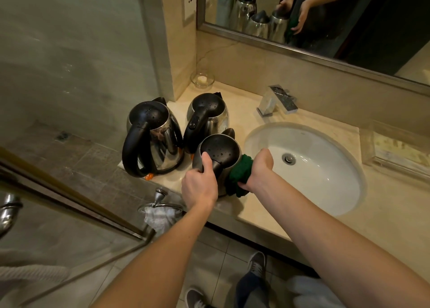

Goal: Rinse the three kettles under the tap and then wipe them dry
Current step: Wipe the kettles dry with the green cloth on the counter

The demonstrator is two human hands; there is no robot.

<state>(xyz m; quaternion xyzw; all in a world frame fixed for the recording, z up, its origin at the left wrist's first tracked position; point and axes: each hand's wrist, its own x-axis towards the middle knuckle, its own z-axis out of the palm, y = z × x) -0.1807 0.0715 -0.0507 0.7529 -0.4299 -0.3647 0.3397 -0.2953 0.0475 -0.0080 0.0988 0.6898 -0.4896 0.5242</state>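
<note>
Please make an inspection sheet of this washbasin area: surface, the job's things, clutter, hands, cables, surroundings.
Surface: beige stone counter with a white sink; no water seen at the tap.
Job's things: left kettle, back kettle and near kettle stand upright together, with drops on their lids; green cloth on the near kettle's side.
Clutter: glass bowl in the corner; clear tray right of the sink.
Hands: left hand grips the near kettle's handle; right hand holds the cloth against it.
Cables: nothing seen.
Surroundings: mirror, shower glass, white towel below the counter.
</note>
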